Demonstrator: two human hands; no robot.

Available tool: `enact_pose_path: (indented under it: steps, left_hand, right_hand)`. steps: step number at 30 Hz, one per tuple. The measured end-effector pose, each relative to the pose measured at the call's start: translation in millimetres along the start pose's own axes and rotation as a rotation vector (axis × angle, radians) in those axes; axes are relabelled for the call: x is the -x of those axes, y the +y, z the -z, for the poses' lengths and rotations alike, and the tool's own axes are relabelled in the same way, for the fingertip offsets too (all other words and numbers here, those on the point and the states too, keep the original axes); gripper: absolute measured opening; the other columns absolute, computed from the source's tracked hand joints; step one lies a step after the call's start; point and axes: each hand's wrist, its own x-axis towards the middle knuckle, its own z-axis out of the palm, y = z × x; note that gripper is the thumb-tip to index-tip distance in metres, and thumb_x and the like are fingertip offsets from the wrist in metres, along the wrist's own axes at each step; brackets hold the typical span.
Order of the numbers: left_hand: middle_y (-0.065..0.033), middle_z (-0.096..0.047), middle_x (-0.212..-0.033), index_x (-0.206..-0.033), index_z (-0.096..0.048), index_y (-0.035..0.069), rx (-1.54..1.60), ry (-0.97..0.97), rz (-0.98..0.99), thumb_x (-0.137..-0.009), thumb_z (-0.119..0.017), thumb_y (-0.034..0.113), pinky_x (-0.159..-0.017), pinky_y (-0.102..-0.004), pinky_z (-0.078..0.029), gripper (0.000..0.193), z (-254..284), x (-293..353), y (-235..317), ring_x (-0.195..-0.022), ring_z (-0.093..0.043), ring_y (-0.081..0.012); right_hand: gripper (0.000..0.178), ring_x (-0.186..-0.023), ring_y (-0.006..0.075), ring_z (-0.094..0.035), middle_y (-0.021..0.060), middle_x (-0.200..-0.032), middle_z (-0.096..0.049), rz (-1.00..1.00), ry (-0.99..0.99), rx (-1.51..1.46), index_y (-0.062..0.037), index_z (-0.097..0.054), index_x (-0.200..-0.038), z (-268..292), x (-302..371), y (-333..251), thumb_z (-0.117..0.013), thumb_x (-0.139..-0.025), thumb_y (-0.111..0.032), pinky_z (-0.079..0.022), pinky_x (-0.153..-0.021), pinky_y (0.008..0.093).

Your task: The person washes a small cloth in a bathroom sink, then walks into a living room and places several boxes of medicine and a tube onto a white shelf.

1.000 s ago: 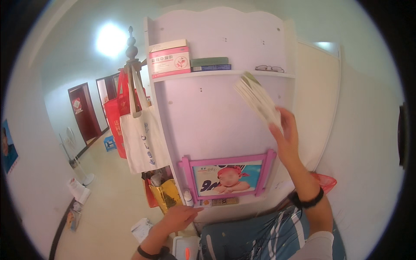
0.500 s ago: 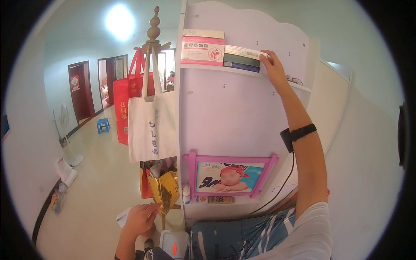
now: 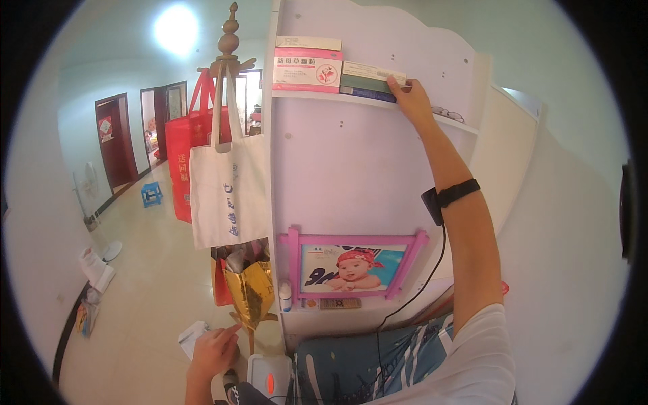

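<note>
My right hand (image 3: 413, 100) reaches up to the upper shelf and closes on the right end of a flat green-and-white box (image 3: 371, 75), thumb across its front. That box rests on a dark blue box (image 3: 368, 93). Left of them stands a pink-and-white box (image 3: 307, 71), with a pale box (image 3: 309, 43) lying on top. Low at the left, my left hand (image 3: 214, 351) hangs with its index finger stretched out, near a gold bag (image 3: 250, 293); its other fingers are partly hidden. A white packet (image 3: 194, 339) shows beside it; whether they touch is unclear.
Eyeglasses (image 3: 447, 113) lie on the shelf (image 3: 304, 96), right of my hand. Below stand a pink-framed picture (image 3: 294, 270), a white bottle (image 3: 286, 297) and a remote control (image 3: 341, 304). A white tote bag (image 3: 229, 189) and a red bag (image 3: 179, 162) hang from a wooden coat stand (image 3: 229, 44).
The scene has shifted slightly left and up in the view. My right thumb now lies over the front of the green-and-white box. My left hand stays low, finger still extended.
</note>
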Motion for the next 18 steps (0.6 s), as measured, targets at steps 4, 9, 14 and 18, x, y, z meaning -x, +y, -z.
enact_pose_path:
  steps: [4, 9, 14, 18]
  left_hand:
    - [-0.0097, -0.069, -0.081, -0.111, -0.069, 0.009, 0.006, 0.021, -0.032, -0.085, -0.065, 0.007, -0.065, -0.0398, -0.051, 0.027, -1.2, -8.7, 2.5, -0.073, -0.065, -0.0298]
    - [-0.0105, -0.068, -0.081, -0.110, -0.069, 0.009, 0.031, 0.008, -0.165, -0.082, -0.066, 0.002, -0.066, -0.0399, -0.051, 0.029, 8.8, -55.4, 18.4, -0.073, -0.065, -0.0303]
    - [-0.0092, -0.067, -0.095, -0.108, -0.070, 0.009, 0.062, 0.020, -0.439, -0.079, -0.065, -0.003, -0.075, -0.0393, -0.052, 0.032, 25.3, -134.4, 46.2, -0.088, -0.064, -0.0302]
    - [-0.0107, -0.062, -0.112, -0.113, -0.068, 0.011, -0.081, 0.190, -0.671, -0.077, -0.065, -0.001, -0.090, -0.0419, -0.048, 0.038, 41.7, -219.5, 84.8, -0.108, -0.058, -0.0313]
  right_hand:
    - [0.070, -0.104, 0.0335, -0.065, 0.0169, -0.105, -0.071, 0.100, -0.009, 0.171, -0.0054, -0.062, -0.123, -2.9, 6.4, 11.5, -0.060, -0.086, -0.064, -0.049, -0.092, 0.0413]
    - [0.064, -0.104, 0.0315, -0.066, 0.0132, -0.106, -0.071, 0.122, -0.205, 0.268, -0.0064, -0.067, -0.114, 1.0, 10.6, 5.7, -0.063, -0.084, -0.063, -0.044, -0.097, 0.0440]
    - [0.058, -0.102, 0.0311, -0.066, 0.0139, -0.106, -0.071, 0.219, -0.120, 0.184, -0.0053, -0.064, -0.114, 5.1, 13.0, 11.1, -0.068, -0.084, -0.055, -0.048, -0.090, 0.0438]
    - [0.051, -0.097, 0.0345, -0.066, 0.0150, -0.106, -0.069, 0.378, -0.032, 0.217, -0.0026, -0.058, -0.114, 12.2, 31.0, 1.9, -0.073, -0.084, -0.041, -0.050, -0.084, 0.0435]
